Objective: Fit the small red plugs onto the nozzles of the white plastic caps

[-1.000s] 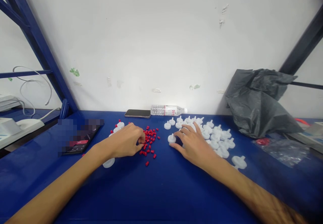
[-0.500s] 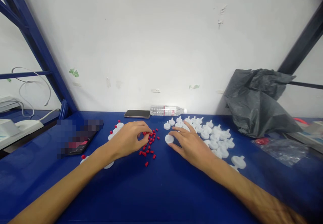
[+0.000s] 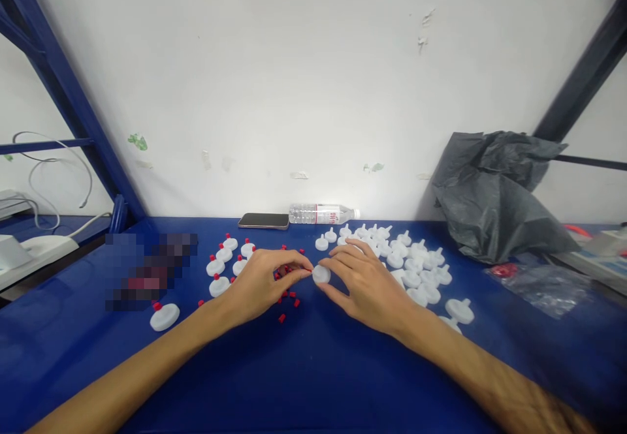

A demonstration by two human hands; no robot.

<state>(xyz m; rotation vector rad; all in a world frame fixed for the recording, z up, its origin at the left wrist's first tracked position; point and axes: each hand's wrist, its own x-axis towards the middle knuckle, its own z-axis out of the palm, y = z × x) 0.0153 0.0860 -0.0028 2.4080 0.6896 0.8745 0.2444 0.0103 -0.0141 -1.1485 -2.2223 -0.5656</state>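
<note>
Thumb and forefinger of my left hand (image 3: 262, 284) are pinched on a small red cap (image 3: 309, 271), mostly hidden by the fingertips. It meets the left side of a round white plastic piece (image 3: 321, 275), which my right hand (image 3: 367, 284) grips between thumb and fingers. Loose red caps (image 3: 296, 303) lie beneath and beside my left hand. To the left stand several white pieces with red caps on their spouts (image 3: 165, 317). Right of my right hand spreads a cluster of white pieces with bare spouts (image 3: 414, 279).
A dark phone (image 3: 263, 221) and a clear plastic bottle (image 3: 323, 214) lie along the wall. At the right are a grey plastic bag (image 3: 494, 192) and a clear bag (image 3: 543, 287) with something red. A blurred-out object (image 3: 151, 274) lies at left on the blue table (image 3: 313, 382).
My left hand has moved right from the loose red caps, carrying one to the white piece. My right hand has shifted slightly left with that piece.
</note>
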